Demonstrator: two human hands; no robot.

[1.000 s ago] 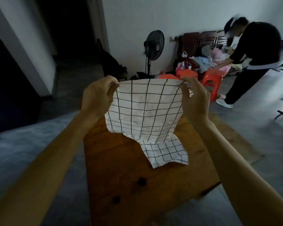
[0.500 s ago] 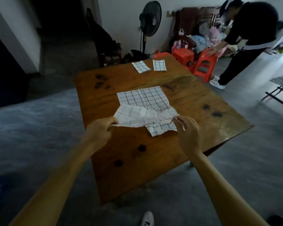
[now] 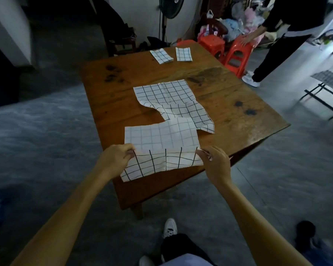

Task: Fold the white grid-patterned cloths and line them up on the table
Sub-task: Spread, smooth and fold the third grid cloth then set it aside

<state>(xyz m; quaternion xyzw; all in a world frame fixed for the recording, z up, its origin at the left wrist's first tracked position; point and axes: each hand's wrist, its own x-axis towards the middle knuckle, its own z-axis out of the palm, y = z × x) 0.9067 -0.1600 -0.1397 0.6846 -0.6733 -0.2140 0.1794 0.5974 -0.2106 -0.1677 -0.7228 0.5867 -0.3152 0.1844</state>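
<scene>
- Two hands pinch near cloth (image 3: 161, 143) at table's (image 3: 238, 116) near edge: left hand (image 3: 114, 160) on left side, right hand (image 3: 215, 163) on right.
- Unfolded cloth (image 3: 171, 100) mid-table, touching it.
- Folded cloths (image 3: 161, 56) and (image 3: 184, 54) side by side, far edge.

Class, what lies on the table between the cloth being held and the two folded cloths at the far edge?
In the head view, one unfolded, rumpled cloth; beyond it, bare table up to the folded cloths.
</scene>
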